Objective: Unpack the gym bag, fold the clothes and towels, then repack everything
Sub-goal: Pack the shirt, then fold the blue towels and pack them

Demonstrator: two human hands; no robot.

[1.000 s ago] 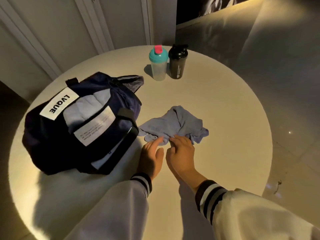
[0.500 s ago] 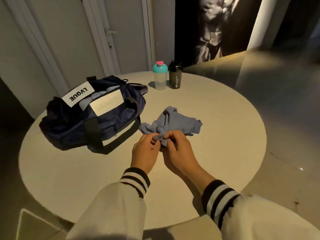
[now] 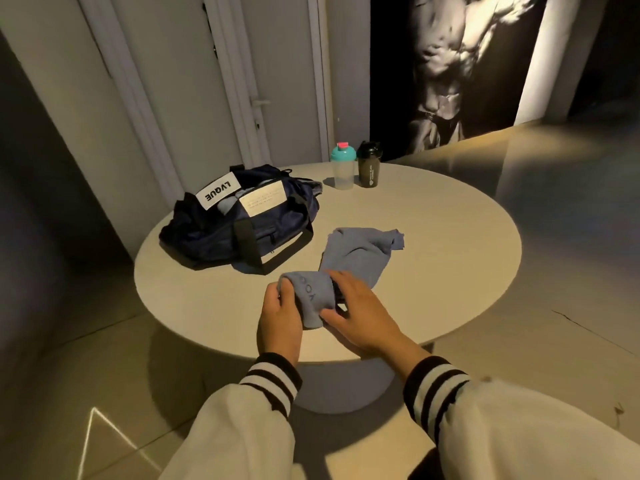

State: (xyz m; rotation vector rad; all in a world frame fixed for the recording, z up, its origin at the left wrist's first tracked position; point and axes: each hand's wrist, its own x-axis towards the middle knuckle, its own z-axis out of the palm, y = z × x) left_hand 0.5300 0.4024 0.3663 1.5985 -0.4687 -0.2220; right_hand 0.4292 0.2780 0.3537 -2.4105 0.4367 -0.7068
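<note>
A blue-grey cloth [image 3: 356, 258] lies stretched across the round table [image 3: 450, 258], its near end lifted toward me. My left hand [image 3: 278, 318] grips that near end from the left. My right hand [image 3: 360, 311] holds the same end from the right, thumb under the fabric and fingers over it. A navy gym bag [image 3: 242, 223] with a white LVQUE label lies slumped on the table's left side, just beyond my hands.
Two shaker bottles stand at the table's far edge: a clear one with a teal lid [image 3: 343, 168] and a black one [image 3: 369, 164]. White doors are behind the table, and the tiled floor spreads to the right.
Both hands took hold of the cloth's near edge and pulled it toward me, drawing the crumpled cloth out longer. The view has pulled back from the table.
</note>
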